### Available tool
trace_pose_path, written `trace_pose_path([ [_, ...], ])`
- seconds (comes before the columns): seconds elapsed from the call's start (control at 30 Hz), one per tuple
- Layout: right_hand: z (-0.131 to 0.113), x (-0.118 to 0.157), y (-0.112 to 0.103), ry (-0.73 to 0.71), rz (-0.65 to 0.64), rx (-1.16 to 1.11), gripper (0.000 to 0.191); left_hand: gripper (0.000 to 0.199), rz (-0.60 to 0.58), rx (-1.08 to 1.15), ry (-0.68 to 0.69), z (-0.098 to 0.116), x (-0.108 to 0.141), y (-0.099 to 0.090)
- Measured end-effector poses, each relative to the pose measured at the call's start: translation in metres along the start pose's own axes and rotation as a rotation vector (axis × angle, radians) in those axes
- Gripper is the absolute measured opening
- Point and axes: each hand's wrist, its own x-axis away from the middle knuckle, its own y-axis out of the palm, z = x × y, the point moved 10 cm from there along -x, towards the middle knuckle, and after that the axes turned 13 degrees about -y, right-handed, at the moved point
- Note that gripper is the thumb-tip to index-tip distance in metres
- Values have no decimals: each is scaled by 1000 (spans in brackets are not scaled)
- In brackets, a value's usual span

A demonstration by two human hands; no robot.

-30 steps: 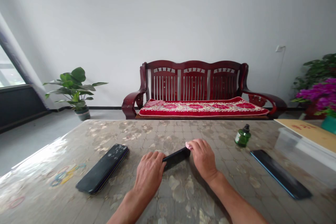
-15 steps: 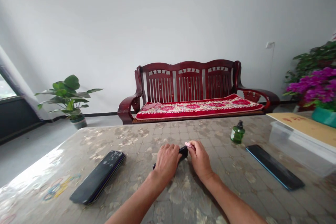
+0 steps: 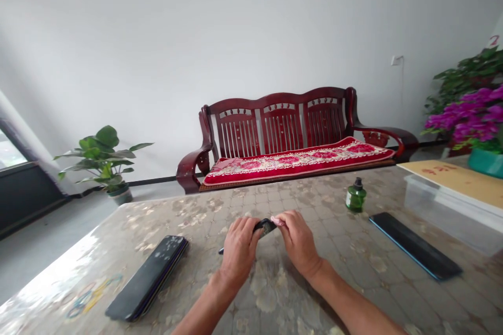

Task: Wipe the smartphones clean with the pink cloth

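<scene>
My left hand (image 3: 240,246) is closed over a slim black object (image 3: 265,226) just above the patterned tabletop. One end of it shows between my hands, dark with a paler, patterned patch. Its other narrow tip pokes out left of my fingers; the middle is covered, so its kind is unclear. My right hand (image 3: 296,238) pinches a small pinkish-white piece of cloth or tissue (image 3: 277,221) against the near end of the black object. Left of my hands lies a stack of dark, flat phone-like things (image 3: 149,277), the top one spotted with pale marks.
On the right are a green bottle (image 3: 356,198), a dark phone (image 3: 416,245) and a clear plastic box (image 3: 444,212) under a tan sheet (image 3: 451,174). Coloured rubber bands (image 3: 88,298) lie at the left. Past the table (image 3: 259,298) stands a red wooden bench (image 3: 281,125).
The view has tilted a little. My left hand and the black object have turned slightly, showing more of its end. The pink cloth stays pinched in my right hand.
</scene>
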Motion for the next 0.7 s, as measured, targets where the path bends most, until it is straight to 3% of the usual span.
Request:
trace_pose_path([
  [0.33,-42,-15,-20,-199,40,55,19,10,268,336,-132,-28,25,-29],
  [0.7,-68,-19,-18,-307,-39,68,23,9,311,384,-91,-28,42,-35],
])
